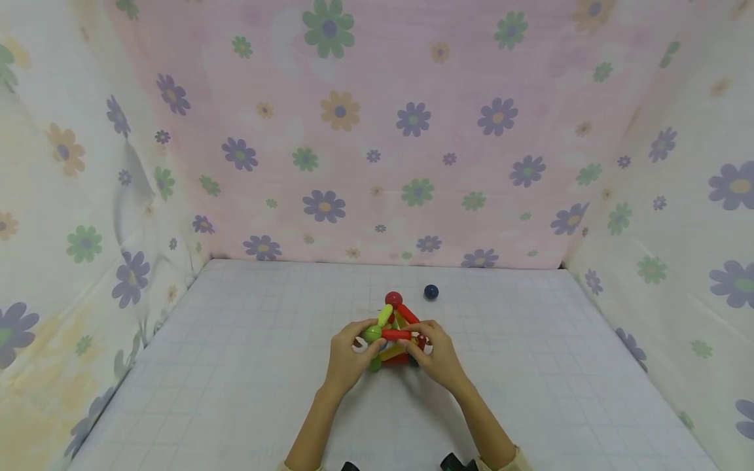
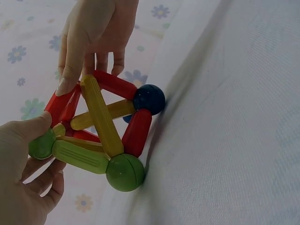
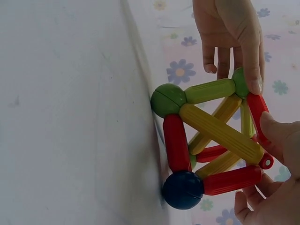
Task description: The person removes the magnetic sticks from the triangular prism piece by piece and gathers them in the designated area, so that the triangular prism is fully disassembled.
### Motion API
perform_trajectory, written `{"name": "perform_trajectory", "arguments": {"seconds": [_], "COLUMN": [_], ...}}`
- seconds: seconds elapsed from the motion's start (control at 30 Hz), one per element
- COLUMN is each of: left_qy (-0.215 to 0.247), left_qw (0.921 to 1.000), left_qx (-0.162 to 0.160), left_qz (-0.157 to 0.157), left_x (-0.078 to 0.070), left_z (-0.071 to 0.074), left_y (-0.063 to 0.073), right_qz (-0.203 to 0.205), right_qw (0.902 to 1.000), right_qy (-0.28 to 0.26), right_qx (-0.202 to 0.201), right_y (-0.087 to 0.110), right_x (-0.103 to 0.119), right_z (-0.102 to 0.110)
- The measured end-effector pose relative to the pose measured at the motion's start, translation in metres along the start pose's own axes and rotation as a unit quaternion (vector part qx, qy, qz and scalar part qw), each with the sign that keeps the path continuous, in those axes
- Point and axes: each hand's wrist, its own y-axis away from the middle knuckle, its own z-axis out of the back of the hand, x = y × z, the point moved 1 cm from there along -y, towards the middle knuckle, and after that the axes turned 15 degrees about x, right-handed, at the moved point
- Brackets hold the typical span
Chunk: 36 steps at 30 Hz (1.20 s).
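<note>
A frame of magnetic rods and balls stands on the table between the two hands. My left hand (image 1: 346,358) pinches a green ball (image 2: 42,144) at the frame's upper corner, thumb on the near side. With thumb and fingers, my right hand (image 1: 440,358) grips a red rod (image 1: 396,334) that reaches to that green ball. Its other end lies among the right fingers, near the free end of a yellow rod (image 3: 225,134). Lower down are another green ball (image 2: 124,172) and a dark blue ball (image 3: 183,190), joined by a red rod (image 3: 177,143). A red ball (image 1: 393,299) tops the far side.
A loose dark blue ball (image 1: 431,292) lies on the table behind the frame, slightly right. The white gridded tabletop (image 1: 235,366) meets flowered cloth walls (image 1: 377,131) at the back and both sides.
</note>
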Motion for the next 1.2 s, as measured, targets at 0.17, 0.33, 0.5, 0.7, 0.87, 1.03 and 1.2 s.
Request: {"name": "perform_trajectory", "arguments": {"seconds": [0.17, 0.33, 0.5, 0.7, 0.87, 1.03, 1.2], "left_qy": [0.004, 0.007, 0.010, 0.012, 0.018, 0.019, 0.018], "left_qw": [0.9999, 0.9994, 0.9994, 0.9997, 0.9998, 0.9998, 0.9998], "left_qx": [-0.001, 0.003, 0.000, -0.009, -0.006, -0.004, -0.005], "left_qz": [-0.015, -0.033, -0.032, -0.018, -0.003, 0.000, -0.003], "left_x": [0.002, 0.003, 0.003, 0.003, 0.003, 0.004, 0.004], "left_z": [0.000, 0.002, 0.002, 0.002, 0.001, 0.001, 0.001], "left_y": [0.001, 0.002, 0.003, 0.003, 0.003, 0.004, 0.004], "right_qz": [-0.004, 0.011, 0.039, 0.080, 0.084, 0.088, 0.100], "right_qw": [0.9996, 0.9980, 0.9967, 0.9941, 0.9941, 0.9931, 0.9908], "right_qy": [0.002, 0.010, 0.023, 0.018, 0.001, -0.004, -0.002], "right_qx": [-0.027, -0.061, -0.067, -0.072, -0.069, -0.077, -0.091], "right_y": [0.001, 0.002, 0.003, 0.005, 0.003, 0.002, 0.003], "right_x": [0.001, 0.000, 0.000, 0.003, 0.004, 0.006, 0.021], "right_z": [-0.004, -0.006, -0.004, -0.004, -0.004, -0.008, -0.007]}}
